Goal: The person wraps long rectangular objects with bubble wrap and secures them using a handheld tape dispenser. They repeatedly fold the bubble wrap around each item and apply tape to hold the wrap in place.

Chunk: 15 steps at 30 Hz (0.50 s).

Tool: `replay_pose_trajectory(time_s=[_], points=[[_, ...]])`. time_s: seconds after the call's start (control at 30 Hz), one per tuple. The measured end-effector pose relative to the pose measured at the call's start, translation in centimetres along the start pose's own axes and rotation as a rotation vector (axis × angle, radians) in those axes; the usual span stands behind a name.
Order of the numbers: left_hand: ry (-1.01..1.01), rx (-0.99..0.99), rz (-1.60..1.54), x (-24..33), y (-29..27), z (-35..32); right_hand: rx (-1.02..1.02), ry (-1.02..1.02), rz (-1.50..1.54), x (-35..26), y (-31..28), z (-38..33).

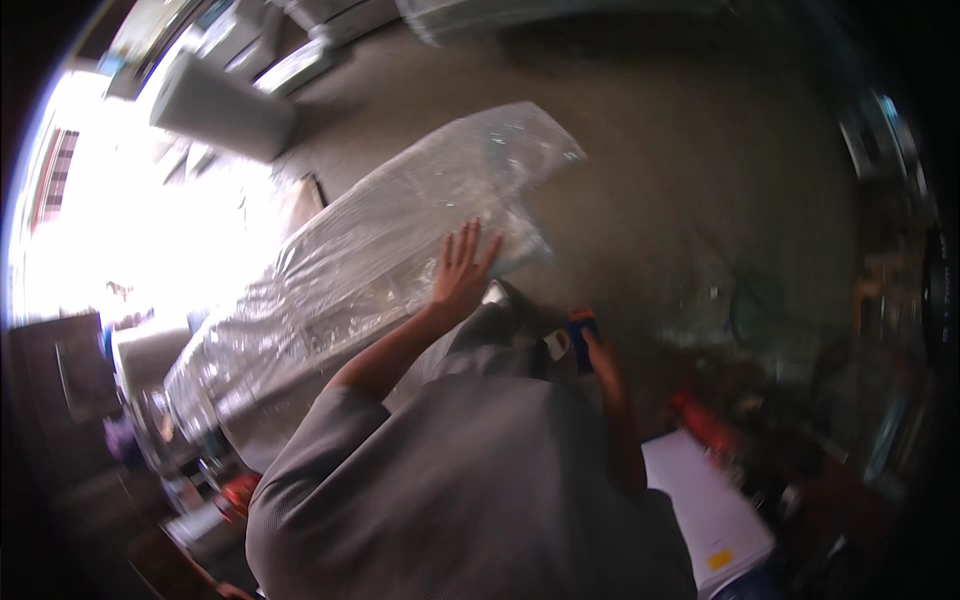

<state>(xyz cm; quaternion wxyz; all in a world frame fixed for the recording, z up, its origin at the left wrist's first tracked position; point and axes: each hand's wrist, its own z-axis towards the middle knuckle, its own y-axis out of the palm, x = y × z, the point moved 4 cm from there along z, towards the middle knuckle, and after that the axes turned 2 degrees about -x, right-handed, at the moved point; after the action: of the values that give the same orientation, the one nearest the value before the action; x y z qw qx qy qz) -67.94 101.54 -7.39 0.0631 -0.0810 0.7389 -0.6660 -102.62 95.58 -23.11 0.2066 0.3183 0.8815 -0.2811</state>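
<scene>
From where I'm standing, a person in a grey shirt (pixel 480 480) is bending over a long item wrapped in clear plastic sheeting (pixel 385 235). The bundle is lying slantwise in front of the person, running from the lower left up toward the top middle, and the sheeting is creasing and shining along its length. The left hand (pixel 463 275) is resting on the plastic near the bundle's right-hand edge, its grip spreading wide, fingers pointing away from the body. The right hand (pixel 600 355) is hanging apart from the bundle, its grip closing around a blue-and-orange tool (pixel 582 340); blur is hiding the exact finger placement. A thick pale roll (pixel 220 110) is standing beyond the bundle by the glaring light, on the brown floor (pixel 690 170). At the lower right, a white panel (pixel 705 505) is carrying a yellow label (pixel 720 559), and a blurred red object (pixel 705 422) is lying just beside it.
</scene>
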Motion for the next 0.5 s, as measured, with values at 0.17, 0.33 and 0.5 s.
replay_pose_trajectory(time_s=[0.17, 0.33, 0.5], points=[[-0.155, 0.272, -0.462, 0.8, -3.0, -3.5, 0.048, -0.183, -0.011, -6.6, -4.5, -0.4], [-0.400, 0.604, -0.661, -0.4, -3.7, -8.7, 0.513, -0.587, -0.103, -20.2, -8.3, -2.6], [-0.697, 0.651, -0.750, -0.9, -0.6, -14.9, 0.276, -0.901, 0.030, -35.5, -6.9, -2.4]])
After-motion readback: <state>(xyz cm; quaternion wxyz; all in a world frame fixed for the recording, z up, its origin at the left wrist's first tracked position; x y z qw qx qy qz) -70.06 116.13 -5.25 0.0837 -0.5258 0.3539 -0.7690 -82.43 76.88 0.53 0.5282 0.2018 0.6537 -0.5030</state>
